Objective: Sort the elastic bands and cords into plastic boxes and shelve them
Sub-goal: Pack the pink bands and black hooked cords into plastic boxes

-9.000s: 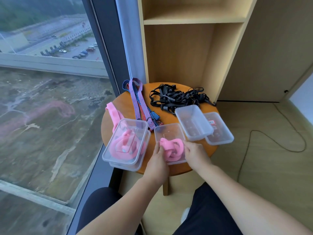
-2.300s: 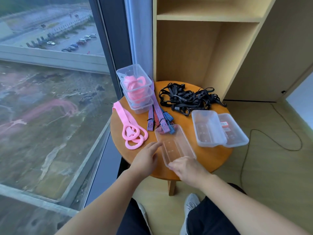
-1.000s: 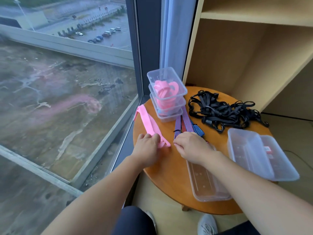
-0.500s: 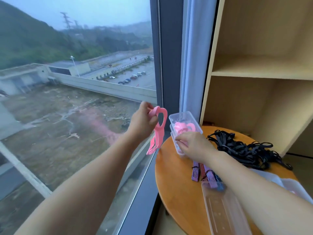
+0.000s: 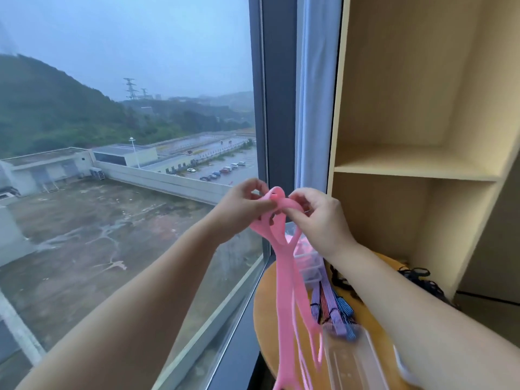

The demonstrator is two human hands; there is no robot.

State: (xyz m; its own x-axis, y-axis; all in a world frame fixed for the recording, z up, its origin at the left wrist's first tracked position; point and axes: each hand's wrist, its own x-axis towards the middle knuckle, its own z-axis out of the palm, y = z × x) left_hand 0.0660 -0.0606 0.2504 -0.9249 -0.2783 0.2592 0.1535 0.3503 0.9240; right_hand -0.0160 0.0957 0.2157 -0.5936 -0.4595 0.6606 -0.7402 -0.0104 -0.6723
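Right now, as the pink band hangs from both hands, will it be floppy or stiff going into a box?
Probably floppy: the pink band hangs limp below the left hand and right hand. Likely light, since fingertip pinches carry it. Its long loops dangle loose, so it may spill from the box unless coiled.

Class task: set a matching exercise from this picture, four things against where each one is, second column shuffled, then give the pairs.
1 pink band
2 striped cords
3 black cords
4 clear box

A heaped beside the shelf unit
B on the table, nearest the camera
C pinched by the left hand and right hand, hanging
D flat at the clear box's far end

Pairs: 1-C, 2-D, 3-A, 4-B
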